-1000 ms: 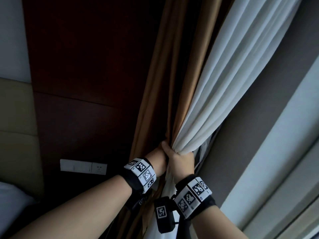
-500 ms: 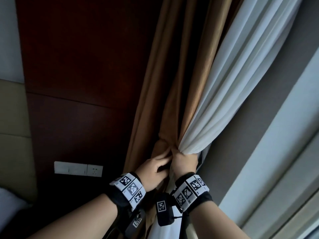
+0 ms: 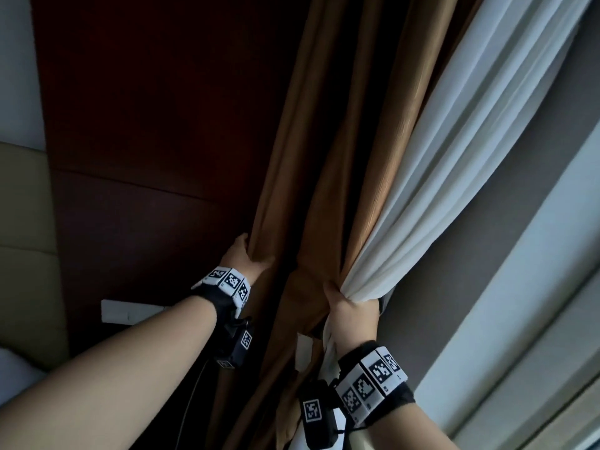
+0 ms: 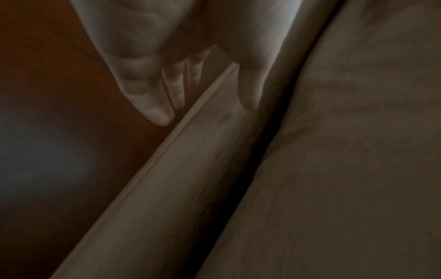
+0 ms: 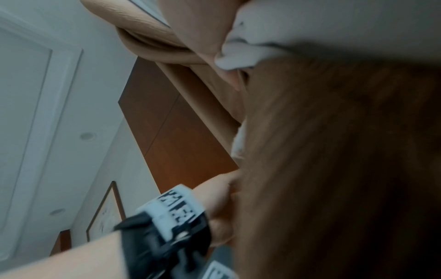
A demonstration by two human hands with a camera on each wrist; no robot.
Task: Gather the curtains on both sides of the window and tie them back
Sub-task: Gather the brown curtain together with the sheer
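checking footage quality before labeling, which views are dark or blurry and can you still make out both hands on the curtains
Head view: dim on the wood panel, brighter by the window, fairly sharp; left hand grips the brown curtain, right hand bunches brown and white curtain together. Left wrist view: very dark, smeared, fingers barely readable. Right wrist view: brighter, but heavily motion-blurred.

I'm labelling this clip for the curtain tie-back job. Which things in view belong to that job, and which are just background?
Part of the job:
- brown curtain, outer fold gripped by the left hand
- white sheer curtain, bunched with the brown one in the right hand

Just background:
- dark wood wall panel
- wall socket plate
- padded headboard
- framed picture
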